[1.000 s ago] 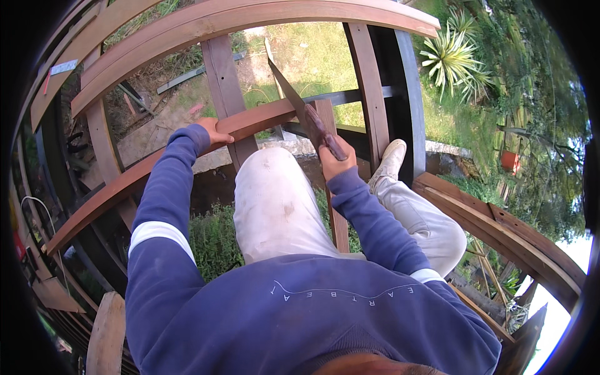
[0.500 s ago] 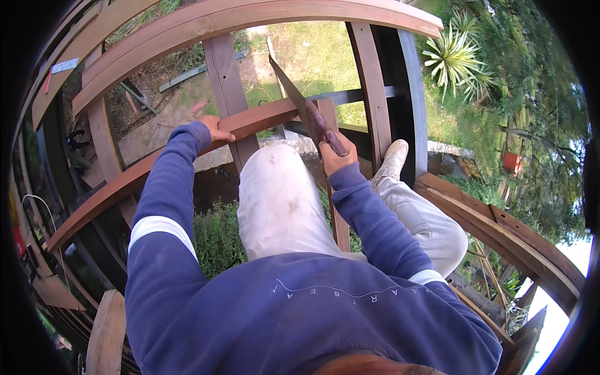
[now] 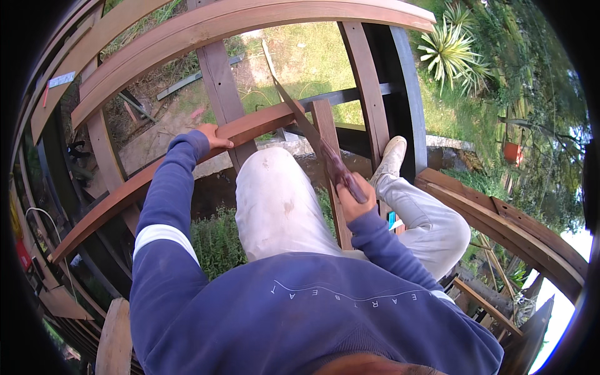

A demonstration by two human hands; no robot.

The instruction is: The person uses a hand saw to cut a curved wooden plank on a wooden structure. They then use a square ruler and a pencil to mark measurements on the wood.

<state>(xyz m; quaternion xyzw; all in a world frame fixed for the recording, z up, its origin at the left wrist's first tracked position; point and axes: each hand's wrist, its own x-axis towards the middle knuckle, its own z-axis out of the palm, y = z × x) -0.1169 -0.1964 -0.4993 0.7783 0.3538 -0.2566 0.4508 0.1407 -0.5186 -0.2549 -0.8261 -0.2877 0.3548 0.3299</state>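
Note:
A handsaw point(image 3: 311, 136) with a long tapering blade and a brown wooden handle lies across the right end of a reddish-brown board point(image 3: 259, 122). My right hand point(image 3: 357, 197) is closed round the saw's handle, near my bent right leg. The blade slants away to the upper left, its tip beyond the board. My left hand point(image 3: 214, 136) grips the board left of the saw, thumb on its near side; some fingers are hidden. Over my left knee point(image 3: 272, 172), the board runs on to the lower left. An upright wooden piece point(image 3: 325, 122) stands just right of the blade.
A long curved-looking beam point(image 3: 250, 19) crosses the far side. Wooden crosspieces point(image 3: 219, 78) and a dark metal beam point(image 3: 409, 94) form an open frame, with grass and plants visible below. My shoe point(image 3: 390, 156) rests by the right crosspiece. More timber point(image 3: 500, 219) lies at the right.
My right hand has drawn the saw back toward me and to the right, so more blade lies on the near side of the board. My left hand stays on the board.

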